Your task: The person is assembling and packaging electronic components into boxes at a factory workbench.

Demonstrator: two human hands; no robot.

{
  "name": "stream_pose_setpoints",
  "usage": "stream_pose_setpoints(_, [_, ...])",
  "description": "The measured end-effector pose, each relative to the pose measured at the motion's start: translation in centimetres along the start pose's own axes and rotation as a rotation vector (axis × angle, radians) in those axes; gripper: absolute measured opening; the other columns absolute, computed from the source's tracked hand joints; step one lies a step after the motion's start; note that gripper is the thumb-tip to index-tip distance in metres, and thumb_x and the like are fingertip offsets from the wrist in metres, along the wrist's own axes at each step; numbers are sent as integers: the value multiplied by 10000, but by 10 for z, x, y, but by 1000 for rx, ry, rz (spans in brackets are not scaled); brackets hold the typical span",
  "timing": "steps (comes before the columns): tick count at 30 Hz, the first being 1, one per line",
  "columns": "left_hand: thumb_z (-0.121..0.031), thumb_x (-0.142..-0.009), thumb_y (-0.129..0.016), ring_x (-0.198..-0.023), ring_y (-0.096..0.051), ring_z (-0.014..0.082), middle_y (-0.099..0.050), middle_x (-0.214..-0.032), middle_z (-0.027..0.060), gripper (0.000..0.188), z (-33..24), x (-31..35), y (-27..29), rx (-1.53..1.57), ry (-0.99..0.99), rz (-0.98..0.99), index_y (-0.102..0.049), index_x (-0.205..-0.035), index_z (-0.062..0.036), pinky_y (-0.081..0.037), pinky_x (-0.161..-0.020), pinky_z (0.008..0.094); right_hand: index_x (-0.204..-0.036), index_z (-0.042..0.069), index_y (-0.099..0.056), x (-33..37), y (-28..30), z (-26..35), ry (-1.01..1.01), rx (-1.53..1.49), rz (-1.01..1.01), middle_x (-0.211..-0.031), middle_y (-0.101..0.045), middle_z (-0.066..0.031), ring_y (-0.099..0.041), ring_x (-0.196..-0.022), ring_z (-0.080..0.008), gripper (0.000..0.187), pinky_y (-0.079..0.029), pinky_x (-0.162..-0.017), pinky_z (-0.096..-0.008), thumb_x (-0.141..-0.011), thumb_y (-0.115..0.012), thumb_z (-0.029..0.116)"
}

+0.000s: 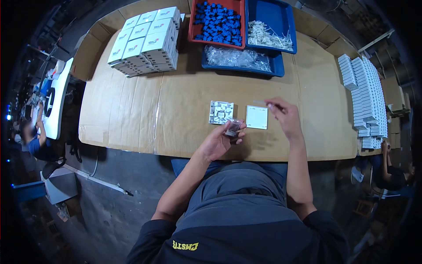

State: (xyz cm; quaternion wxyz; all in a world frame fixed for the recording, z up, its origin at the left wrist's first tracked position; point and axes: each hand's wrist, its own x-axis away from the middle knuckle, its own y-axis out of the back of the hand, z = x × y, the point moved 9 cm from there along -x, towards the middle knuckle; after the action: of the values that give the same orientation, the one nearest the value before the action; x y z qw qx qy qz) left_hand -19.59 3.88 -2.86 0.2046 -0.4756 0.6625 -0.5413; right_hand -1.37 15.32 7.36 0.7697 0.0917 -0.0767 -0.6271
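My left hand (220, 143) is closed around a small clear plastic bag (234, 127); what lies inside it is too small to make out. Just beyond that hand sits a square grey-and-white patterned piece (221, 111). To its right, a flat white square panel (256, 117) rests on the cardboard. Over the panel's right side my right hand (285, 118) is raised with its fingertips pinched together. At those fingertips a thin whitish piece (259, 102) shows, smeared by motion.
Stacked white boxes (147, 37) stand at the back left. A red tray (190, 33) holds blue parts; a blue tray (293, 31) holds white ones. Clear bags fill a lower blue tray (278, 70). More small boxes (367, 92) line the right edge. Other people sit at both sides.
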Motion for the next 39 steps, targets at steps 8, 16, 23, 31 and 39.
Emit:
stream_pose_setpoints(8, [-389,-1094,-509,-1103,-652,199,-679,-1284,93,529,-6,21,-22,-134,-44,-51,-533,-1445,6,-526,-923,354,-1028,19,-752,37,-34,21,12,117,200,-793,-651,13,-496,-669,-49,108,-392,-604,-234,-923,-753,40])
stream_pose_setpoints(16, [-381,-1075,-553,-1150,-653,231,-669,-1311,84,523,1,29,-24,-142,-18,-61,-549,-1441,-8,-530,-939,373,-1033,12,-754,34,-72,43,66,195,417,-850,-720,-76,-610,-755,-152,142,-472,-696,-308,-901,-743,61])
stream_pose_setpoints(23, [-379,-1066,-571,-1250,-632,314,-651,-1345,97,470,13,34,-16,-58,30,-101,-568,-1394,-43,-529,-991,437,-989,10,-752,33,-97,31,85,190,551,-944,-706,-39,-611,-820,-135,113,-481,-737,-296,-883,-763,46])
stream_pose_setpoints(31, [-386,-1074,-555,-1268,-628,321,-649,-1342,94,446,13,37,-12,-87,20,-118,-575,-1384,-66,-533,-1015,459,-1000,4,-751,38,-109,25,28,122,650,-1094,-693,-62,-652,-981,-173,100,-510,-875,-299,-910,-739,45])
stream_pose_setpoints(39, [-416,-1100,-491,-1190,-677,311,-677,-1290,121,482,9,38,-11,-150,-19,-110,-554,-1410,-52,-548,-993,445,-1084,-16,-751,50,-119,16,-176,83,853,-1155,-703,-76,-667,-941,-159,195,-533,-855,-328,-961,-727,134])
